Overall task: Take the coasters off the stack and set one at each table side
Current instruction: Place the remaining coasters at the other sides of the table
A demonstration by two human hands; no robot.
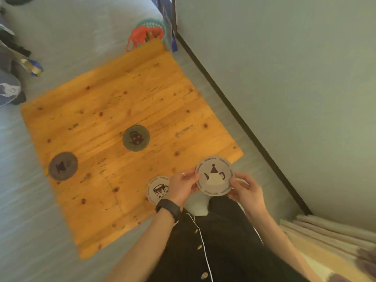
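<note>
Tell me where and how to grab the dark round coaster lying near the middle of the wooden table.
Take the dark round coaster by its rim, coming from above. It lies flat on the wooden table, offering no side face, so probably lift one edge with a fingertip, then pinch top and underside. Nothing crowds it; any side looks open.

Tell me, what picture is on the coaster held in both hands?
A teapot with a dark lid on the light coaster, head view.
</note>
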